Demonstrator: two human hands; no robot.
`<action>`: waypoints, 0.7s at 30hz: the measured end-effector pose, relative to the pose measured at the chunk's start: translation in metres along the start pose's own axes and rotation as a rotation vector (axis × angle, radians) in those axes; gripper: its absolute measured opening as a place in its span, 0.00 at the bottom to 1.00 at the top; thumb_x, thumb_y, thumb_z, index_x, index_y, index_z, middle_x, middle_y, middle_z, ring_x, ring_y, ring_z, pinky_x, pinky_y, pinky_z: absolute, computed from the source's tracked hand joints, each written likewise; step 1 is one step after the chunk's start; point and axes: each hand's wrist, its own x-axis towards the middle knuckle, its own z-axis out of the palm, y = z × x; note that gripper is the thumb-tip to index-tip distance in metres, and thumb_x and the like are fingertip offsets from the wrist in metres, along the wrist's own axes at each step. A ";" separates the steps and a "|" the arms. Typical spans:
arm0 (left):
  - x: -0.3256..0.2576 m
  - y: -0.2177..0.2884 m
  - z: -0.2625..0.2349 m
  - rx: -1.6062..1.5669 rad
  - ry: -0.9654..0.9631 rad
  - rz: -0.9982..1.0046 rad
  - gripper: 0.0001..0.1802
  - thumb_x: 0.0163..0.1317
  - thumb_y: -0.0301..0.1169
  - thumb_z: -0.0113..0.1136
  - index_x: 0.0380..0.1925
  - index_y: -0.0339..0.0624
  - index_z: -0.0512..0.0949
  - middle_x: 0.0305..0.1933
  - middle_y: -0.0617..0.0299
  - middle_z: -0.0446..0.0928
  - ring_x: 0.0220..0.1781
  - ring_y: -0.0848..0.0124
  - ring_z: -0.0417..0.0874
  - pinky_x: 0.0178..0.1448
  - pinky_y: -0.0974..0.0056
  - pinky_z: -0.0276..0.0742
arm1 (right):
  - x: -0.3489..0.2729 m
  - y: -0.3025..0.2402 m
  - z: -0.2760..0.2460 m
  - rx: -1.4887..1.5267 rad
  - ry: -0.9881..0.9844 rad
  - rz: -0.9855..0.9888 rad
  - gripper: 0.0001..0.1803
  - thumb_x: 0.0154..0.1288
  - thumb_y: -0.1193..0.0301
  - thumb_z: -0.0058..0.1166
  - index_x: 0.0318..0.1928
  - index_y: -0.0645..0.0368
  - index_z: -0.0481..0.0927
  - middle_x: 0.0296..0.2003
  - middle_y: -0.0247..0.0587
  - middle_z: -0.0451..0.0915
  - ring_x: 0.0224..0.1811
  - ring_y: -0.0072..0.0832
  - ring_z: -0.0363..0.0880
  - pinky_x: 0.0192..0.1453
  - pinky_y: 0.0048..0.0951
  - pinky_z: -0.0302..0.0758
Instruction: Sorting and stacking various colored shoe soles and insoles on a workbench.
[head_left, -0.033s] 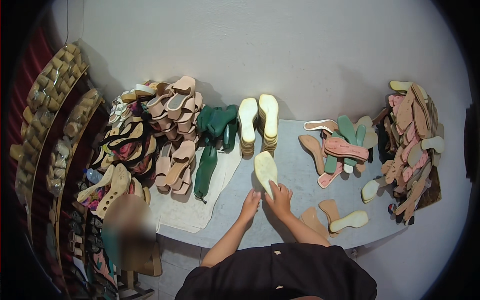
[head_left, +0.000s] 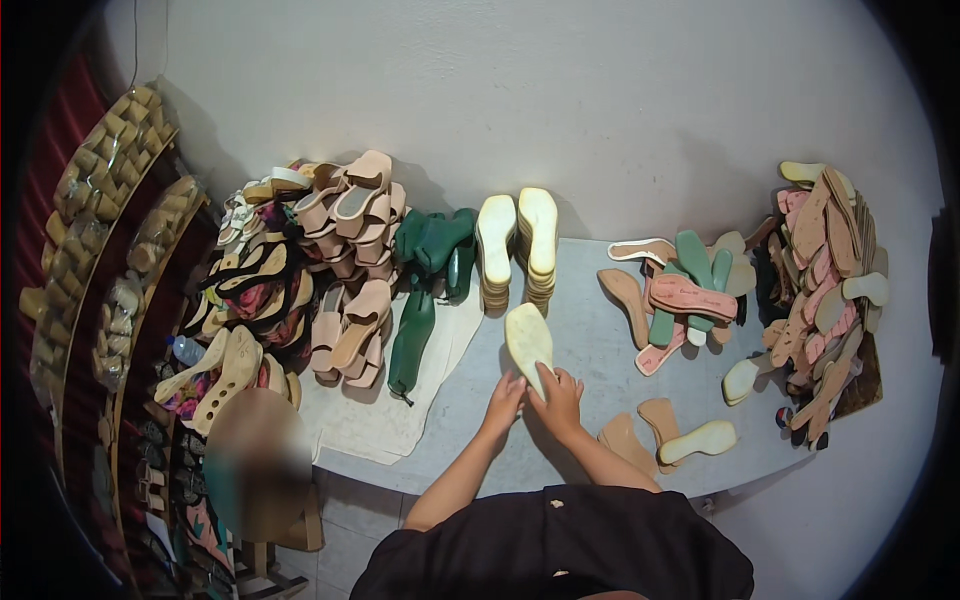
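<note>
A pale yellow shoe insole (head_left: pixel 529 333) is held over the table, its broad toe end pointing away from me. My right hand (head_left: pixel 558 402) is closed round the narrow heel end, thumb on top. At the left edge of that heel end my left hand (head_left: pixel 503 406) has its fingers bent in against the insole; its fingertips are partly hidden. Just beyond stand two stacks of similar insoles, a left stack (head_left: pixel 496 240) and a right stack (head_left: pixel 538 235). Nearer my right forearm lie a loose yellow insole (head_left: pixel 698 443) and tan sole-shaped pieces (head_left: pixel 625 445).
Pink slide sandals (head_left: pixel 360 205) and green shoe lasts (head_left: pixel 412 340) crowd the left of the grey table (head_left: pixel 470 420), partly on a white cloth (head_left: pixel 370 430). Mixed insoles (head_left: pixel 693 293) and a tall sole heap (head_left: pixel 825 270) are at right. Shelves (head_left: pixel 110 350) hold heels.
The insole has shifted slightly left and its toe end a touch nearer the far stacks' left side. My left hand's fingers have come closer to its heel end.
</note>
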 end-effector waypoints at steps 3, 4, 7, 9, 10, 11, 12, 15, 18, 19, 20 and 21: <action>0.016 0.007 0.002 -0.052 -0.201 0.002 0.19 0.65 0.34 0.51 0.50 0.32 0.68 0.35 0.62 0.75 0.30 0.77 0.73 0.33 0.75 0.68 | -0.006 -0.018 -0.007 0.006 0.001 -0.073 0.31 0.52 0.61 0.59 0.58 0.46 0.69 0.46 0.50 0.70 0.51 0.44 0.67 0.58 0.56 0.52; 0.022 0.007 -0.003 0.027 -0.171 0.048 0.18 0.65 0.33 0.50 0.50 0.33 0.68 0.37 0.62 0.76 0.31 0.78 0.73 0.34 0.75 0.69 | -0.006 -0.023 -0.011 0.035 -0.019 -0.066 0.31 0.52 0.61 0.59 0.58 0.49 0.68 0.46 0.49 0.70 0.50 0.42 0.68 0.59 0.56 0.52; 0.036 0.018 0.000 -0.021 -0.127 0.226 0.15 0.66 0.33 0.49 0.47 0.33 0.69 0.36 0.64 0.76 0.30 0.80 0.74 0.30 0.74 0.68 | 0.006 -0.024 -0.027 0.228 -0.019 0.017 0.30 0.54 0.60 0.57 0.58 0.51 0.69 0.47 0.48 0.71 0.51 0.40 0.69 0.59 0.57 0.51; 0.048 0.047 -0.006 0.035 -0.144 0.268 0.15 0.66 0.33 0.49 0.45 0.33 0.70 0.32 0.65 0.76 0.26 0.82 0.71 0.25 0.76 0.65 | 0.012 -0.011 -0.032 0.396 0.003 0.111 0.28 0.56 0.59 0.55 0.58 0.51 0.69 0.48 0.48 0.71 0.52 0.39 0.69 0.60 0.58 0.50; 0.049 0.070 -0.002 0.077 -0.169 0.272 0.15 0.66 0.34 0.49 0.45 0.33 0.70 0.30 0.66 0.75 0.23 0.82 0.70 0.23 0.76 0.63 | 0.020 0.010 -0.032 0.488 -0.080 0.200 0.26 0.58 0.59 0.53 0.56 0.54 0.71 0.47 0.48 0.72 0.52 0.37 0.69 0.60 0.52 0.53; 0.055 0.085 -0.001 0.056 -0.150 0.300 0.15 0.65 0.34 0.49 0.45 0.33 0.70 0.29 0.67 0.74 0.22 0.82 0.69 0.22 0.77 0.61 | 0.028 0.019 -0.029 0.587 -0.168 0.274 0.24 0.60 0.58 0.51 0.53 0.57 0.73 0.47 0.47 0.73 0.52 0.36 0.70 0.61 0.45 0.55; 0.060 0.097 0.000 0.034 -0.134 0.327 0.14 0.65 0.34 0.50 0.44 0.34 0.71 0.27 0.67 0.74 0.20 0.82 0.67 0.21 0.77 0.60 | 0.032 0.016 -0.030 0.588 -0.172 0.279 0.24 0.60 0.58 0.51 0.53 0.57 0.73 0.47 0.47 0.73 0.52 0.36 0.70 0.61 0.45 0.55; 0.060 0.131 0.010 -0.053 -0.108 0.230 0.14 0.65 0.35 0.50 0.44 0.36 0.71 0.28 0.67 0.74 0.22 0.82 0.69 0.22 0.77 0.61 | 0.042 0.005 -0.035 0.860 -0.376 0.336 0.24 0.65 0.56 0.46 0.49 0.64 0.76 0.47 0.45 0.73 0.52 0.32 0.69 0.60 0.31 0.58; 0.074 0.136 0.018 -0.143 -0.093 0.260 0.15 0.66 0.34 0.48 0.45 0.34 0.69 0.36 0.61 0.76 0.31 0.78 0.75 0.31 0.73 0.70 | 0.053 -0.010 -0.029 0.977 -0.280 0.361 0.25 0.66 0.55 0.46 0.47 0.67 0.76 0.47 0.42 0.74 0.51 0.28 0.69 0.57 0.26 0.62; 0.080 0.135 0.021 -0.212 -0.084 0.285 0.15 0.67 0.34 0.47 0.46 0.33 0.69 0.39 0.59 0.76 0.35 0.76 0.77 0.36 0.71 0.73 | 0.056 -0.014 -0.028 0.975 -0.277 0.356 0.25 0.66 0.55 0.46 0.47 0.67 0.76 0.47 0.42 0.74 0.51 0.28 0.69 0.57 0.26 0.62; 0.091 0.130 0.017 -0.213 -0.080 0.291 0.15 0.67 0.34 0.47 0.46 0.33 0.69 0.39 0.59 0.76 0.35 0.76 0.77 0.36 0.71 0.73 | 0.059 -0.021 -0.026 0.978 -0.308 0.376 0.24 0.66 0.55 0.46 0.46 0.66 0.77 0.47 0.41 0.74 0.50 0.27 0.69 0.56 0.25 0.62; 0.100 0.126 0.015 -0.212 -0.044 0.367 0.15 0.68 0.33 0.45 0.46 0.32 0.68 0.41 0.57 0.76 0.38 0.73 0.78 0.41 0.69 0.74 | 0.061 -0.028 -0.024 0.981 -0.338 0.395 0.24 0.66 0.55 0.46 0.45 0.66 0.77 0.47 0.41 0.74 0.50 0.26 0.69 0.55 0.23 0.62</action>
